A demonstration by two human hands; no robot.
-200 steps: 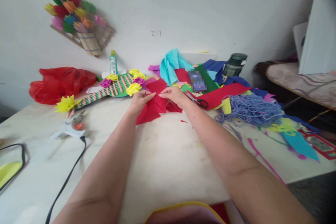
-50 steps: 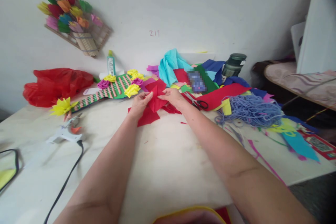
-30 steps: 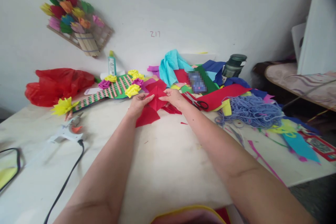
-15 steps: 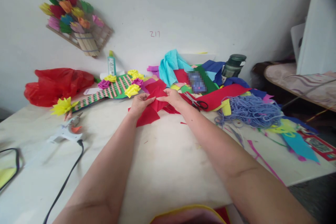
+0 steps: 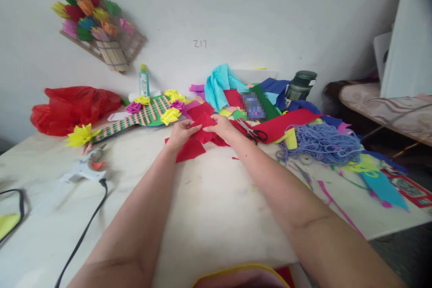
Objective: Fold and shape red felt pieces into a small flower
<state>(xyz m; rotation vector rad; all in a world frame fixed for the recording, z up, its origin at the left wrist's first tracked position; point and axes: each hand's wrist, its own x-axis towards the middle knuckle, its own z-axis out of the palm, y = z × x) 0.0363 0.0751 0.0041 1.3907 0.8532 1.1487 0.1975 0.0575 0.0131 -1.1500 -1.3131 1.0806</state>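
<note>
Head view, and I take the red paper [image 5: 199, 132] at the middle of the worktop [image 5: 209, 207] as my landmark. Far to its left I see a red plastic bag [image 5: 72, 108] against the wall, then a yellow paper flower [image 5: 81, 135], and nearer me a white glue gun [image 5: 83, 171] with its black cord trailing toward the worktop's near edge. Just left of the paper and behind it lies a green striped guitar cutout [image 5: 145, 114] dotted with yellow and purple flowers, with a glue bottle [image 5: 144, 81] standing by the wall. At the paper itself, my left hand [image 5: 180, 132] pinches its left side with thumb and fingers closed on it, and my right hand [image 5: 221, 127] grips its right side the same way; the fingertips of the two nearly meet over the fold, while the sheet's lower corner lies on the worktop. Just right of the paper lie scissors [image 5: 253, 132] on a heap of coloured sheets, and farther right a tangle of blue yarn [image 5: 320, 141].
</note>
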